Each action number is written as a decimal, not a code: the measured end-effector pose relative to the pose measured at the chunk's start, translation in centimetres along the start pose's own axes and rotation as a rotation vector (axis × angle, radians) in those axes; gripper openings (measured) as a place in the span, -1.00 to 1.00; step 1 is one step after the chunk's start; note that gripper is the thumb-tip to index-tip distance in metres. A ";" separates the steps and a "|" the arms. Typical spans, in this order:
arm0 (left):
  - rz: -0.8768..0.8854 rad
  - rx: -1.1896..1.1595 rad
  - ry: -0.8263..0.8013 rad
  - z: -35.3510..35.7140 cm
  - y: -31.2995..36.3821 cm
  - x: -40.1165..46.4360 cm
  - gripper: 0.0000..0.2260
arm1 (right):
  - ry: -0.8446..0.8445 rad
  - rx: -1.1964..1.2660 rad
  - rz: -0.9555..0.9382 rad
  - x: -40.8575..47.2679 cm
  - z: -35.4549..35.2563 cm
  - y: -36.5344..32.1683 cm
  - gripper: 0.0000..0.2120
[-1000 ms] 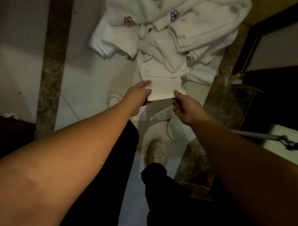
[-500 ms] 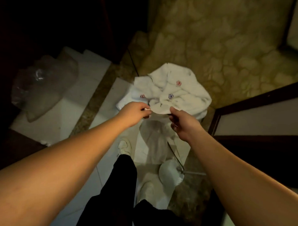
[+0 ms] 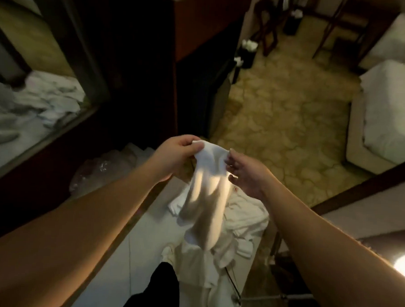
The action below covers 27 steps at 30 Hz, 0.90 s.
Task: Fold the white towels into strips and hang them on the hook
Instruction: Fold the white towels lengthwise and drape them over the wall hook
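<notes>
White towel (image 3: 205, 190) held up above the towel pile (image 3: 245, 214) on the floor. Left hand (image 3: 174, 157) pinching one top corner. Right hand (image 3: 244, 173) touching the opposite edge, fingers loosely spread, no firm grip seen. Risk: unsecured side slipping, towel bunching or dropping onto the pile. No hook in view.

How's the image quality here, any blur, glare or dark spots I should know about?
Head view: the hanging white towel is motion-smeared; dim warm light leaves the cabinet almost black; bright glare at the lower right edge; wide-angle bending at the borders; both hands stay readable.
</notes>
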<state>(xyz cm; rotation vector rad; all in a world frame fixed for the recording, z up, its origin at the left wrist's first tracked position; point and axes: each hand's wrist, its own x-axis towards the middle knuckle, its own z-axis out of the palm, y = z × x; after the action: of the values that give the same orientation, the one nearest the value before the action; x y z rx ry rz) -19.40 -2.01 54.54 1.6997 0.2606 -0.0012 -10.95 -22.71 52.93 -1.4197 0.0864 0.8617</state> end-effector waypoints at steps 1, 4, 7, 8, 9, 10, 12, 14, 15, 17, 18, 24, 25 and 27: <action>0.040 -0.038 0.015 -0.9 1.9 -1.3 -0.86 | 0.018 -0.125 -0.093 -1.2 0.7 -1.2 -0.81; 0.122 -0.011 0.031 -3.8 7.0 -4.8 -0.85 | 0.052 -0.606 -0.403 -4.2 3.4 -4.7 -0.73; 0.180 0.018 0.025 -6.6 11.4 -9.5 -0.84 | -0.223 -0.806 -0.538 -7.8 8.1 -7.9 -0.45; 0.193 0.030 0.029 -7.5 12.6 -11.3 -0.83 | -0.302 -0.883 -0.558 -8.8 10.0 -8.6 -0.40; 0.201 0.049 0.036 -8.4 13.5 -13.1 -0.82 | -0.363 -0.979 -0.584 -9.8 11.9 -9.1 -0.39; 0.205 0.077 0.049 -9.2 14.4 -14.9 -0.83 | -0.399 -1.073 -0.618 -10.6 13.9 -9.3 -0.43; 0.195 0.128 0.092 -10.7 15.7 -18.5 -0.88 | -0.419 -1.206 -0.678 -11.8 17.6 -9.5 -0.58; 0.180 0.156 0.186 -12.5 16.8 -22.1 -0.88 | -0.460 -1.267 -0.696 -12.7 20.8 -9.4 -0.67; 0.174 0.171 0.246 -13.5 17.3 -24.0 -0.82 | -0.499 -1.287 -0.695 -13.1 22.3 -9.3 -0.65; 0.156 0.195 0.350 -15.0 18.1 -27.1 -0.78 | -0.548 -1.342 -0.686 -13.5 24.3 -9.0 -0.58; 0.151 0.196 0.431 -16.3 18.6 -30.1 -0.79 | -0.589 -1.389 -0.709 -14.2 26.4 -8.5 -0.56; 0.150 0.145 0.661 -20.4 20.8 -43.2 -0.84 | -0.534 -1.520 -0.808 -13.9 32.3 -5.8 -0.35; 0.148 0.139 0.706 -21.3 20.8 -45.8 -0.83 | -0.524 -1.541 -0.807 -14.1 33.4 -5.0 -0.37; 0.139 0.137 0.787 -22.9 20.5 -51.0 -0.82 | -0.521 -1.565 -0.814 -14.6 35.8 -3.4 -0.47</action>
<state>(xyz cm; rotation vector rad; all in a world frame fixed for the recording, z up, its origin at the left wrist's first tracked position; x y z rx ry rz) -68.96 9.18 85.71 1.7842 0.7354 0.7787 -34.80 2.28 70.75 -2.2307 -1.7767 0.4747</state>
